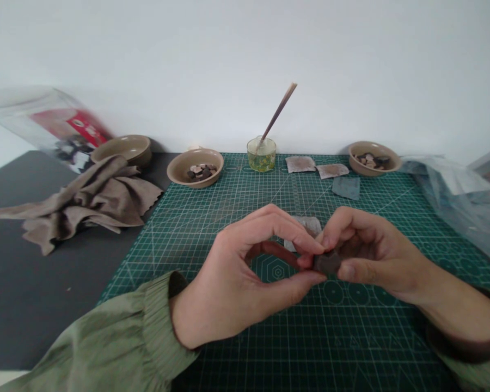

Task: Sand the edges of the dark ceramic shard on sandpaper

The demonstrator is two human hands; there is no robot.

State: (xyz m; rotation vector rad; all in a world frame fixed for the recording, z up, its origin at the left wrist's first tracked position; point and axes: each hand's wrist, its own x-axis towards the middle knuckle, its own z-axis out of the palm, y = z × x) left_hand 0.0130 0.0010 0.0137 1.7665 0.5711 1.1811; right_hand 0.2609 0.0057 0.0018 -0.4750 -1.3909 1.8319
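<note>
Between my two hands, above the green cutting mat (228, 207), is a small dark brown piece (327, 263), perhaps stone or clay; its exact kind I cannot tell. My left hand (265, 256) pinches it from the left with thumb and fingertips. On the other side, my right hand (371, 253) grips it with thumb and forefinger. A pale grey-brown square pad (310, 224) lies on the mat behind the hands, partly covered by the fingers.
Tan bowls with small brown pieces stand at back left (175, 173) and back right (392, 167). A glass cup (261, 155) holds a brush-like stick (280, 109). Brown cloth (93, 190) and another bowl (142, 149) lie left. Clear plastic (453, 201) lies right.
</note>
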